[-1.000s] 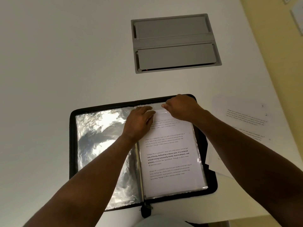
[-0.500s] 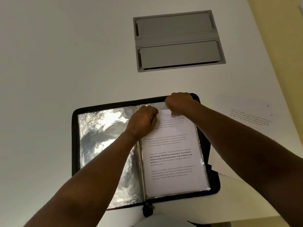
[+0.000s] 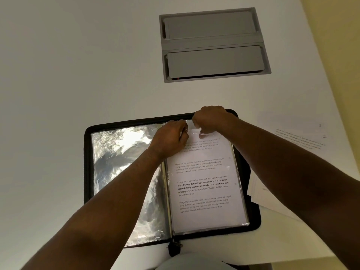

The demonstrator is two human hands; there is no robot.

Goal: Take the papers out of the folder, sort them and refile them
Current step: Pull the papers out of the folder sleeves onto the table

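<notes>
The printed sheet (image 3: 204, 184) lay lengthwise in the folder (image 3: 87, 172) at lower centre; left hand (image 3: 171, 137) and right hand (image 3: 210, 117) seemingly pinched its sleeve's top edge.

A white table (image 3: 78, 75) fills the view. A grey hatch (image 3: 214, 44) with two closed flaps is set into it toward the far edge. A yellow wall (image 3: 341, 55) runs along the right edge.

Open folder (image 3: 87, 172) lies on counter (image 3: 58, 75), near edge. Printed sheet (image 3: 206, 191) in its right-hand sleeve. Loose papers (image 3: 300, 137) right of folder. Recessed hatch (image 3: 214, 43) behind folder.
</notes>
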